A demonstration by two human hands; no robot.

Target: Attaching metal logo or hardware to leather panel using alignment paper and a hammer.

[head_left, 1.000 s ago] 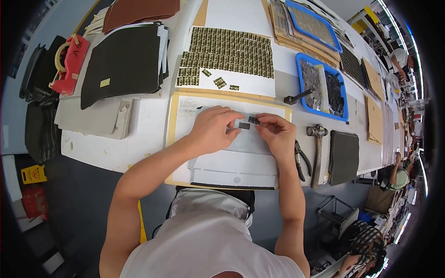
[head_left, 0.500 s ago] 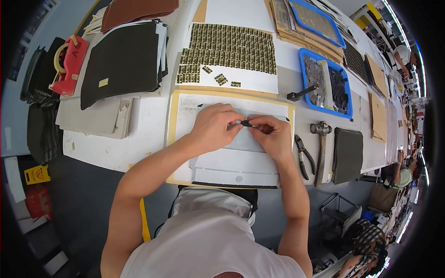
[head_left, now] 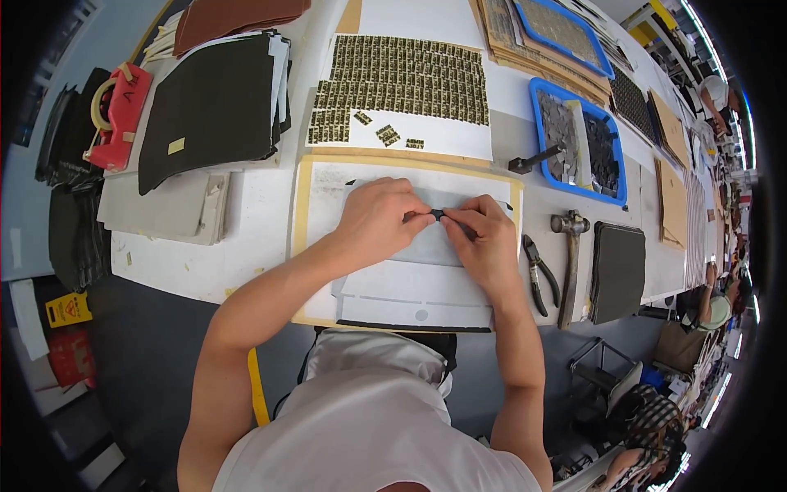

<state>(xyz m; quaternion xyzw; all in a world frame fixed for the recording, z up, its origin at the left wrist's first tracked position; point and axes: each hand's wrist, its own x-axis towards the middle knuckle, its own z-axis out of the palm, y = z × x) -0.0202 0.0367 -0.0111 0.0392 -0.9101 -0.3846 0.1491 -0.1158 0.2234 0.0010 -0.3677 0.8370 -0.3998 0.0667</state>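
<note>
My left hand (head_left: 381,216) and my right hand (head_left: 484,239) meet over a taped board (head_left: 302,205), thumbs and fingers pinched together. Between their fingertips is a small black piece (head_left: 437,214), held from both sides and partly covered by the fingers. Beneath lies a grey-blue sheet (head_left: 422,248) with dark patches at its upper corners. Closer to my body, a white sheet (head_left: 385,287) with slots and a round mark rests on the same board.
A sheet of gold-and-black labels (head_left: 402,82) lies beyond the board. At right are a blue tray (head_left: 580,193) of small dark pieces, pliers (head_left: 537,275), a hammer (head_left: 570,262) and black sheets (head_left: 616,271). At left stand black stacked panels (head_left: 213,107) and a red tape dispenser (head_left: 125,115).
The fingertips of both hands have drawn slightly closer around the small black piece, covering more of it. The whole view has shifted a little; the board and tools keep their arrangement.
</note>
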